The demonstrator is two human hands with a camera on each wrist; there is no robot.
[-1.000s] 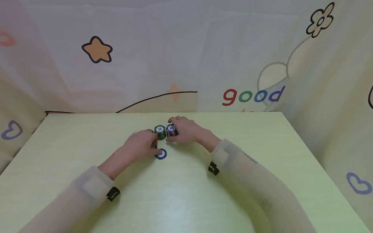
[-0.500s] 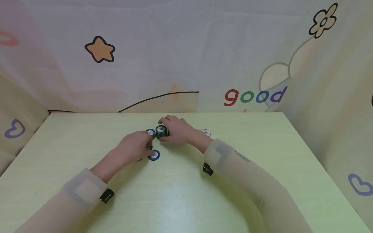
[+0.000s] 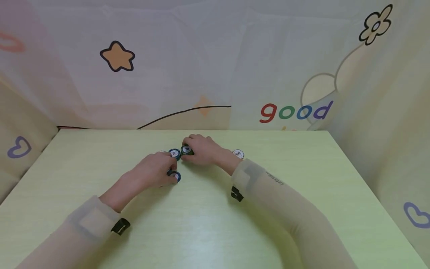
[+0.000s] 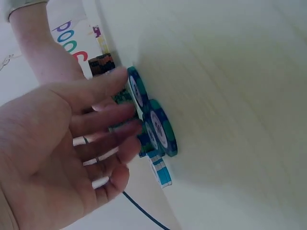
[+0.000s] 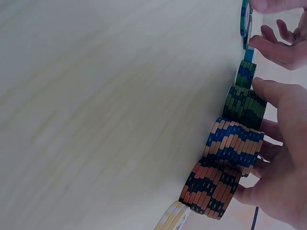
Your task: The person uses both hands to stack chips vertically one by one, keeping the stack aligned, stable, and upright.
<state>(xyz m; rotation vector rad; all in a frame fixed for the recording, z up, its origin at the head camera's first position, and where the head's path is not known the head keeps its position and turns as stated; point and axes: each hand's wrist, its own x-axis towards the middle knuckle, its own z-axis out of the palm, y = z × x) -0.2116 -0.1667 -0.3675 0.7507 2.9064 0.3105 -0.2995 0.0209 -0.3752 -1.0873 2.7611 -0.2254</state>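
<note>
Poker chips sit in a row toward the back of the table. My right hand (image 3: 203,150) grips a stack of green chips (image 3: 186,150), thumb in front and fingers behind. Just left of that stack is a lower pile of blue-green chips (image 3: 174,153). My left hand (image 3: 152,169) is beside it, its thumb touching a loose blue-green chip (image 3: 177,175). In the left wrist view its fingers (image 4: 103,120) are loosely bent near several flat chips (image 4: 163,127). Part of these chips is hidden behind the left hand in the head view.
A blue-and-tan stack (image 5: 234,146), a red-and-black stack (image 5: 211,189) and yellow-white chips (image 5: 172,218) continue the row. White chips (image 3: 239,153) show beyond my right wrist. The table (image 3: 201,224) ends at a printed curtain (image 3: 174,67).
My right hand has moved left from the blue-and-tan stack to the green one. The left hand and the loose chip under its thumb have shifted slightly left.
</note>
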